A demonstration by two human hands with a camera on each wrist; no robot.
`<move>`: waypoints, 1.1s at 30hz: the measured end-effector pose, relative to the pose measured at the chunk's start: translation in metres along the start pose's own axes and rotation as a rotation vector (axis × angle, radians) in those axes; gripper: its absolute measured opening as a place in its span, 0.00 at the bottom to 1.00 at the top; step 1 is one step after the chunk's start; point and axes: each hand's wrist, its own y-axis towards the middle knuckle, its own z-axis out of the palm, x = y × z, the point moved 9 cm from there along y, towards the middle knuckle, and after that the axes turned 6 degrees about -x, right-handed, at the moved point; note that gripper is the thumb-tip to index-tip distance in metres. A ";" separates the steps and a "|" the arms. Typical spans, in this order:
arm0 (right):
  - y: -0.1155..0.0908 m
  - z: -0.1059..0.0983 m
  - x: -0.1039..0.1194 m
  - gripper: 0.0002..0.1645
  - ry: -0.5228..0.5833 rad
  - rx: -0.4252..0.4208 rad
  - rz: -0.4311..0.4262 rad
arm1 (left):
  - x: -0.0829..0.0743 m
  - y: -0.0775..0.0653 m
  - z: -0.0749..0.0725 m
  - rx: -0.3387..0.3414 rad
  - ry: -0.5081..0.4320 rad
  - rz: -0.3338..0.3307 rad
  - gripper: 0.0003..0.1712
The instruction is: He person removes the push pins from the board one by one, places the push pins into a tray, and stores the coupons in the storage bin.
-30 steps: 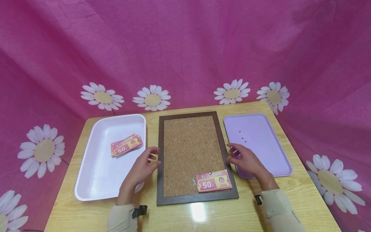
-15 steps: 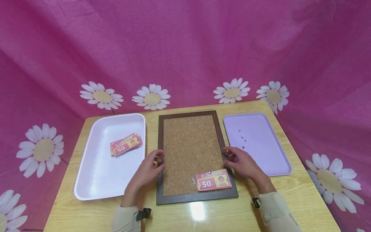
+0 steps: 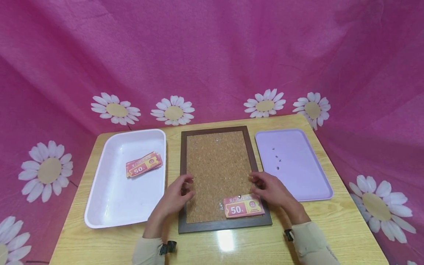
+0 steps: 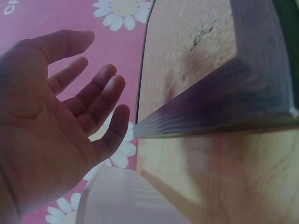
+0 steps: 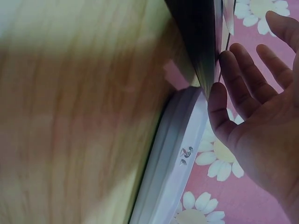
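A cork board [image 3: 216,169] in a dark brown frame lies in the middle of the table. A red and yellow coupon [image 3: 244,207] marked 50 lies at its lower right corner, with a small push pin [image 3: 240,196] at the coupon's top edge. My left hand [image 3: 177,194] is over the board's left frame edge, fingers loosely bent and holding nothing. Over the right frame edge, just above the coupon, is my right hand [image 3: 271,189], also holding nothing. Both wrist views show relaxed, spread fingers; in the left one the hand [image 4: 70,112] is apart from the frame [image 4: 210,98].
To the left stands a white basin [image 3: 112,198] with a pile of similar coupons [image 3: 144,165]. On the right lies a purple tray [image 3: 308,176] bearing several small pins [image 3: 277,168]. A pink flowered cloth [image 3: 212,62] hangs behind the wooden table [image 3: 195,248].
Both hands have moved inward: the left one rightward and the right one leftward, each now over a side of the board. Board, coupons and tray stay in place.
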 end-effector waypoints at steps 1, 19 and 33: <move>0.000 0.001 0.001 0.31 -0.004 -0.001 -0.006 | 0.000 0.000 0.001 0.000 0.001 0.004 0.29; -0.010 0.020 0.016 0.24 -0.019 0.020 -0.041 | -0.009 -0.010 0.044 0.078 0.071 0.080 0.27; -0.013 0.028 0.034 0.18 -0.181 -0.046 -0.272 | -0.025 -0.020 0.082 0.103 0.195 0.186 0.26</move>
